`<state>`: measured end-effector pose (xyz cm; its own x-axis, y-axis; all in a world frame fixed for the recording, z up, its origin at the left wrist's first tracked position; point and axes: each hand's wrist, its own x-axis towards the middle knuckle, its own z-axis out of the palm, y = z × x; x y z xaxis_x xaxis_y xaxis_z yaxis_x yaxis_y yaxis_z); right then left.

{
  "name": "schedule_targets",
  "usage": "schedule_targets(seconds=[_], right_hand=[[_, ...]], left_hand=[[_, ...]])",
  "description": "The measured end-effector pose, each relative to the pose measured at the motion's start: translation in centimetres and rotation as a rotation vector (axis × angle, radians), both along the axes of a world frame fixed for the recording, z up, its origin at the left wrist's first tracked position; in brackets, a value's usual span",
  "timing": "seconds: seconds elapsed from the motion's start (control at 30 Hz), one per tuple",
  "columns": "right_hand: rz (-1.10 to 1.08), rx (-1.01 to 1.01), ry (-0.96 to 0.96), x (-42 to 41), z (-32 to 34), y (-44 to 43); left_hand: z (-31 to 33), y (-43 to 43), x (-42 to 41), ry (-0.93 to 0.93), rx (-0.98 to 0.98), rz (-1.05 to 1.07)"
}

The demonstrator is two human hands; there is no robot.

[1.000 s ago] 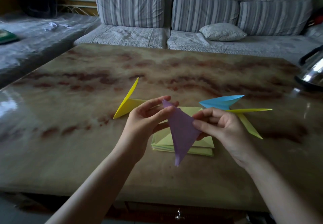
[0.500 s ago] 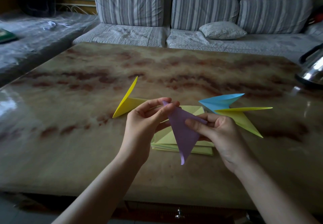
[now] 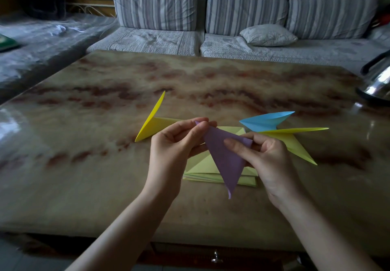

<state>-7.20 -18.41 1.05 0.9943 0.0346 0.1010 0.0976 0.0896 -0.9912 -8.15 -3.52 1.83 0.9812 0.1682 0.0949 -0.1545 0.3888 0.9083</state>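
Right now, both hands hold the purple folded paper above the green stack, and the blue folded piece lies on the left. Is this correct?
No. The head view shows the blue folded piece on the right, not left; the rest is correct.

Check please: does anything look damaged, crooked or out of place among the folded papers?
Only one small thing: the purple paper, pinched between the left hand and the right hand, has a slightly curled lower tip. Nothing looks torn or spilled.
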Motion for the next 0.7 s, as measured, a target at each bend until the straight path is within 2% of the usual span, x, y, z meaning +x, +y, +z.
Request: schedule_targets(seconds=[0.33, 0.7], right_hand=[[0.072, 0.165, 0.131, -0.2, -1.1, 0.5], [-0.016, 0.143, 0.099, -0.5, -0.4, 0.5]], left_hand=[[-0.4, -0.6, -0.3, -0.015, -0.033, 0.002], [-0.7, -0.7, -0.5, -0.014, 0.053, -0.014]])
